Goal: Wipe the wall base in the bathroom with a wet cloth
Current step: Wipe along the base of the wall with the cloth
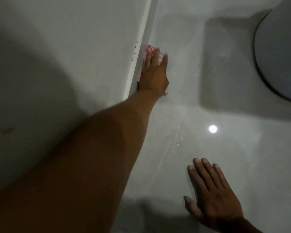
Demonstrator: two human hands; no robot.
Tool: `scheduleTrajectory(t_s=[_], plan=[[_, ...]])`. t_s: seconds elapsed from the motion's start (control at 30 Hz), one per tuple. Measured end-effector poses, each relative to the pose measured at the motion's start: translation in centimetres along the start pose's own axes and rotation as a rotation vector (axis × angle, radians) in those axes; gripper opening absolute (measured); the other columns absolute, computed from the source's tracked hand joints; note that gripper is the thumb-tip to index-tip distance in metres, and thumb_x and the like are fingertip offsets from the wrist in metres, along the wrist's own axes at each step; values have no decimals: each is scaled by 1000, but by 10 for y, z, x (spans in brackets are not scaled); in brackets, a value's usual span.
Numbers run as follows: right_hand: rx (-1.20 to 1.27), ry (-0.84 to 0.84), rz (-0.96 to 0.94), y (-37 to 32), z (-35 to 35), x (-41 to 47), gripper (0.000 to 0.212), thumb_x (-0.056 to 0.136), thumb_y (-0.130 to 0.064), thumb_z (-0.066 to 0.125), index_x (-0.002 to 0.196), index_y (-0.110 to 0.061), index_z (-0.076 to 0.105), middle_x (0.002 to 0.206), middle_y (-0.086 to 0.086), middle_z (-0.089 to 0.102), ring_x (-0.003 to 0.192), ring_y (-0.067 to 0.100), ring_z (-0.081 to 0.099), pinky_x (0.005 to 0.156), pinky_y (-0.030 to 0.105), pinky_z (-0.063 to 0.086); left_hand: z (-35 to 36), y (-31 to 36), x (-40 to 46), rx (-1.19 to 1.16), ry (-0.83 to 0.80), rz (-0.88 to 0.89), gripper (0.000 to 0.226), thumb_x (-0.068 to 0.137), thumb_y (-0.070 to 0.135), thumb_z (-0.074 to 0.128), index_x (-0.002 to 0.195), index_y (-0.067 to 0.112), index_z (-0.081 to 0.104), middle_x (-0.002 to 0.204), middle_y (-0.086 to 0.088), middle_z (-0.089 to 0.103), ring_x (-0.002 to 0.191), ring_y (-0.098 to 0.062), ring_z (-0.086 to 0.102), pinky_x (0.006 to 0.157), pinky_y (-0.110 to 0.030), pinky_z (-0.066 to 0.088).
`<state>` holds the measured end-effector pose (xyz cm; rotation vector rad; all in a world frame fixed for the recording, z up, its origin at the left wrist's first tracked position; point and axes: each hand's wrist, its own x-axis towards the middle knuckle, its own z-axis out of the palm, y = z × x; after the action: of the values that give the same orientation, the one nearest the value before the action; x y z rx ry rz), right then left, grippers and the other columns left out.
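A pink cloth [149,50] is pressed flat against the wall base [142,52] by the left hand [154,71], whose arm is stretched far forward along the foot of the wall. The fingers [155,55] of that hand are extended and laid over the cloth rather than curled round it, so the cloth is pinned by pressure, not pinched; only its edges are seen, beyond the fingertips and along the wall-side edge of the palm. The base is seen as a pale narrow strip whose long axis runs straight on from the fingertips, away from the person and up the picture, and back past the wrist as well. The coming stroke is judged to turn on that axis: the unwiped length is thought to lie ahead of the fingertips (a few dark specks [135,51] are seen on the wall just to the outer side of them), so the cloth would have to be slid lengthwise along the strip, not across it. The right hand [213,195] is spread open, fingers splayed, flat on the glossy floor [200,157], well apart from the cloth and much nearer the body; it is taken to be bracing. Only the left hand is within reach of the base.
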<state>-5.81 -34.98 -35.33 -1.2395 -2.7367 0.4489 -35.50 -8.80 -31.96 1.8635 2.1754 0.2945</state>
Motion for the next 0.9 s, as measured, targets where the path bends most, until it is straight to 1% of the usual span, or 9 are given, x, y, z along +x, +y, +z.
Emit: scheduleTrajectory(t_s=[0.1,0.17,0.27,0.37,0.43,0.57,0.7,0.83,0.9], plan=[[-5,-18,14,2,0,0,88,87,-61,55,155,-8,38,166,16,30,157,33,21,128,50,13,7,-2,-63,28,-4,3,101,78,20,85,160,18,26,173,-16,6,160,-36,-5,132,-48,14],[-11,-42,19,2,0,-1,92,84,-61,58,157,-10,34,167,15,28,158,32,17,128,49,11,14,-7,-121,59,19,0,90,86,19,75,161,18,25,173,-17,8,160,-36,-2,131,-50,18],[1,-29,16,2,1,-2,93,85,-61,57,159,-11,29,168,14,25,158,33,17,129,49,10,25,-15,-224,-23,102,-26,73,89,-8,54,156,18,39,171,-12,22,160,-32,10,128,-50,28],[7,-6,7,1,0,-2,90,86,-58,56,157,-8,34,167,18,27,157,35,20,128,53,13,31,-17,-320,69,63,-77,69,91,-4,47,155,23,41,169,-10,28,158,-34,21,124,-53,34],[11,11,1,1,0,-1,89,86,-57,56,156,-6,36,166,19,28,156,36,21,126,56,17,32,-17,-353,58,69,-93,62,96,2,43,153,23,45,166,-10,33,156,-35,27,122,-55,37],[11,8,-2,2,0,-1,89,87,-58,53,157,-5,34,166,20,28,157,36,20,126,57,17,26,-17,-337,84,12,-56,62,93,7,37,154,20,44,167,-15,31,156,-40,22,120,-59,37],[5,9,-5,1,0,-1,88,89,-58,50,156,-4,35,166,21,26,157,36,20,127,55,15,16,-16,-257,45,-12,22,65,94,8,30,158,17,33,170,-18,20,160,-40,6,127,-57,23],[3,29,-22,2,0,-1,88,89,-58,49,156,-4,34,166,21,26,157,37,19,127,55,14,8,-9,-168,80,-2,-1,76,89,15,58,159,18,30,171,-20,14,159,-42,3,131,-53,9],[4,38,-22,2,-1,0,87,89,-58,49,156,-3,35,165,22,28,156,38,20,127,55,15,8,-12,-161,64,-19,3,70,92,8,51,159,19,32,171,-19,15,160,-41,4,132,-51,10]])
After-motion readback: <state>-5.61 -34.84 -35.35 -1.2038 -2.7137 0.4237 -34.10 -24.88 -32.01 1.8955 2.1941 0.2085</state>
